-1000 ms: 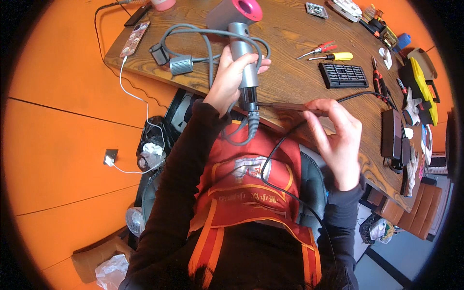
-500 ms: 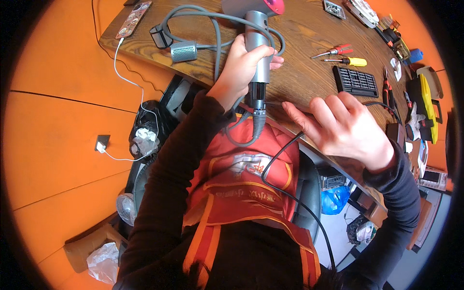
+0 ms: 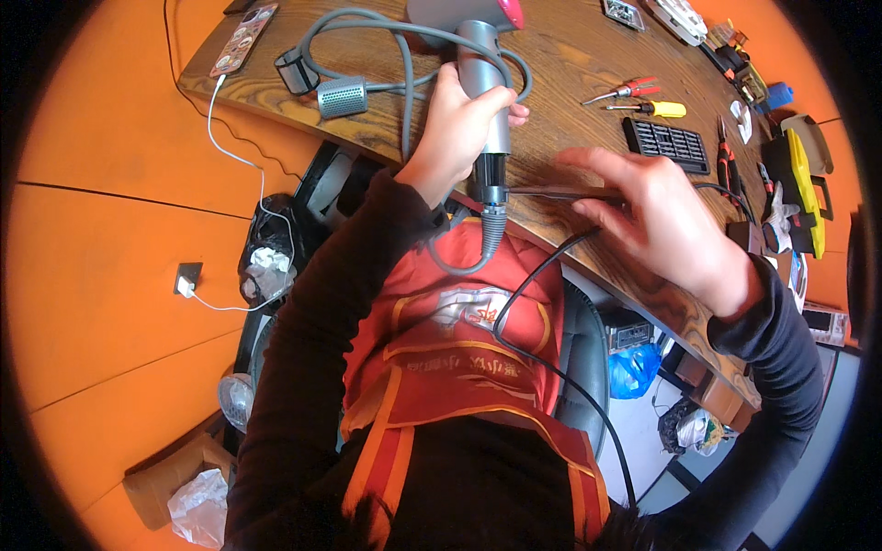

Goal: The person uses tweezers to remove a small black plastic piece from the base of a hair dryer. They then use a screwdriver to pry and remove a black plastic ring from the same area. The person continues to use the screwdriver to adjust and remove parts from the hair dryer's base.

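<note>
A grey hair dryer (image 3: 482, 83) with a pink-rimmed head lies across the near edge of the wooden table. My left hand (image 3: 459, 119) is closed around its handle, thumb across the front. The handle's lower end shows a black inner part (image 3: 490, 174) out of the grey sleeve, with a ribbed cord guard (image 3: 493, 225) below it. From the right, a slim dark tool like tweezers (image 3: 556, 192) points at that black part, its tip at or touching it. My right hand (image 3: 657, 216) holds the tool's rear end loosely, its index finger and thumb apart and partly blurred.
Screwdrivers (image 3: 657, 109), a black bit case (image 3: 666, 144) and pliers (image 3: 728, 165) lie on the table's right. A phone (image 3: 243, 39) charges at the left. The dryer's grey cord (image 3: 404, 83) loops nearby, and a black cable (image 3: 560, 376) crosses my red apron (image 3: 459, 354).
My right hand has turned and its fingers have opened out, showing more of the slim dark tool. My left hand keeps its grip on the dryer. The whole view has shifted slightly.
</note>
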Tool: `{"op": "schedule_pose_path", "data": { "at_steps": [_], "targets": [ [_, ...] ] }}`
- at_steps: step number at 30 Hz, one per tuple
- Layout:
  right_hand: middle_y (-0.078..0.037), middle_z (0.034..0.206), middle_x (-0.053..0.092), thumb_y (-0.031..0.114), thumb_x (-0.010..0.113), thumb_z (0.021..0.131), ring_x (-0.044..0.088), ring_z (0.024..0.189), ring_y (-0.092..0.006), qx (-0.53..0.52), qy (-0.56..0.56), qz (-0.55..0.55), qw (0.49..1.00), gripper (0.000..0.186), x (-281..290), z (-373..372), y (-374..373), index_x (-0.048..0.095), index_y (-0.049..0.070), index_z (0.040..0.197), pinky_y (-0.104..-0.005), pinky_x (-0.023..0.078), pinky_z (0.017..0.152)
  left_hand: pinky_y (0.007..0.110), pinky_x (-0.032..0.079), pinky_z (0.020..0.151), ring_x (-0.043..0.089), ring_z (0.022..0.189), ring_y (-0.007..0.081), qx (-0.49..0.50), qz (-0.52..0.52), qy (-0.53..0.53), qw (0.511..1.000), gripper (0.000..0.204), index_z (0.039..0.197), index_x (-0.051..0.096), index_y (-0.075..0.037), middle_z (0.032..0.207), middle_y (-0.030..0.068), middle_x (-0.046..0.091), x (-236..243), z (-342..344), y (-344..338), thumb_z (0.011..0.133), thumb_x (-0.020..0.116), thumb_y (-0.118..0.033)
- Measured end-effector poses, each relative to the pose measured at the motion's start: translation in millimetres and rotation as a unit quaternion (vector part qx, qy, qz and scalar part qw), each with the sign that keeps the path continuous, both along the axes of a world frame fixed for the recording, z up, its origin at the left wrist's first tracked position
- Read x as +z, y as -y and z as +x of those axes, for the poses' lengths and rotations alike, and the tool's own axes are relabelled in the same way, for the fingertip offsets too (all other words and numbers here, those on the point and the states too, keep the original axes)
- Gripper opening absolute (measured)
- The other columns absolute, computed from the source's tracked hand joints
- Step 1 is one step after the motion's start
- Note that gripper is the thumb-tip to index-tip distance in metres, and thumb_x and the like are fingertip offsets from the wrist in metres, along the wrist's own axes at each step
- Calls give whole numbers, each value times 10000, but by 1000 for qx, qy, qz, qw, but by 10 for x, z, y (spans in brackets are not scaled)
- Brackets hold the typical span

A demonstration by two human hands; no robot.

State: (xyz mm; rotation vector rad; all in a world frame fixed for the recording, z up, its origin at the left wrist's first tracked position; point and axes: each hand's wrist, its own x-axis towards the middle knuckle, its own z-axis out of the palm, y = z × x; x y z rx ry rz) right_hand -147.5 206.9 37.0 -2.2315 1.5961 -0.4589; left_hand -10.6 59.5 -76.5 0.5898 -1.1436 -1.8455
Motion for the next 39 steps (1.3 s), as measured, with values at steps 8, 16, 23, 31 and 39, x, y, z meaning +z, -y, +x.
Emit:
{"op": "schedule_pose_path", "data": {
  "at_steps": [8, 16, 23, 31, 39],
  "targets": [
    [3, 679, 409, 134, 574, 639, 482, 602, -136, 291, -411, -232, 832, 530, 46, -42, 42, 571, 42, 1161, -259, 397, 531, 340, 555, 660, 645, 719, 225, -17, 17, -24, 999, 383, 1080, 332, 21, 885, 152, 550, 20, 14, -17, 794, 586, 7],
    [-65, 692, 616, 59, 584, 828, 587, 560, -186, 35, -98, 36, 994, 179, 53, 227, 91, 645, 6, 989, -333, 475, 533, 332, 553, 663, 646, 710, 215, -48, 26, -36, 998, 358, 1064, 372, 28, 864, 139, 560, -33, 49, 43, 790, 601, 3],
    [9, 630, 580, 153, 598, 888, 419, 471, -55, -184, 332, 362, 851, 165, -101, 71, 180, 659, 12, 948, -213, 347, 445, 336, 556, 661, 645, 716, 224, -51, 22, -31, 998, 383, 1081, 351, 27, 885, 148, 556, -11, 49, 34, 786, 597, 17],
    [-127, 869, 672, -17, 568, 831, 659, 759, -218, -2, -34, 97, 995, 208, 286, 86, 83, 634, -9, 1029, -296, 505, 706, 382, 570, 695, 654, 764, 276, -58, 30, -34, 997, 399, 1108, 320, 13, 893, 164, 547, 36, 71, 38, 801, 575, -1],
    [-30, 848, 609, -3, 551, 860, 535, 689, -79, -179, 152, 8, 972, 257, 284, 6, -362, 612, -1, 1110, -211, 417, 633, 532, 438, 966, 566, 1031, 400, -95, 93, -124, 983, 299, 1085, 404, 59, 1004, 230, 532, 101, 153, 80, 837, 508, -70]
  ]
}}
